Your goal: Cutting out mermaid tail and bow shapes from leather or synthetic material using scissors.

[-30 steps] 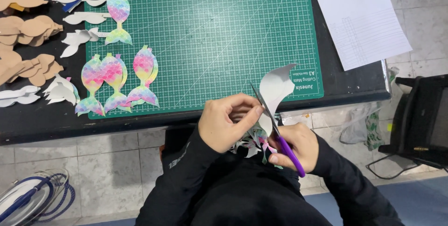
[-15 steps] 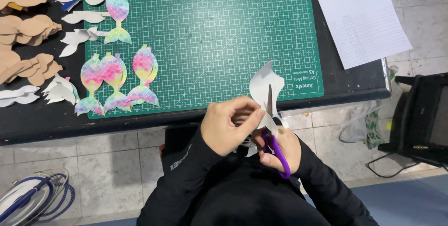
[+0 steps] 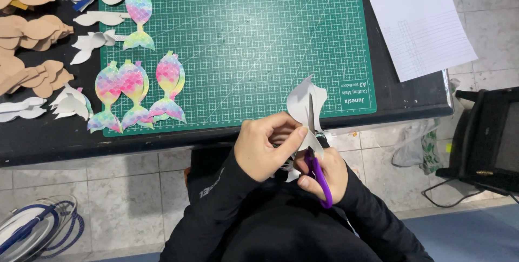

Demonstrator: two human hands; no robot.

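Fingers of left hand [image 3: 265, 147] pinch grey paper shape [image 3: 304, 105] just over desk edge, near green cutting mat [image 3: 243, 40]. Right hand [image 3: 323, 173] fingers closed through purple scissors [image 3: 315, 154], blades up into paper. Best done with slow snips, turning paper, not scissors. Blade gap hard to tell; paper's lower part hidden behind hands.

The lower part of the white paper cut-out [image 3: 306, 105] is covered by the left hand [image 3: 265, 148] that pinches it. The purple-handled scissors [image 3: 315, 156] are partly buried in the right hand [image 3: 324, 173], and their blade tips are too thin to tell apart. The tan paper shapes [image 3: 27, 29] are cut off by the left edge, the lined white sheet [image 3: 416, 18] by the top edge.
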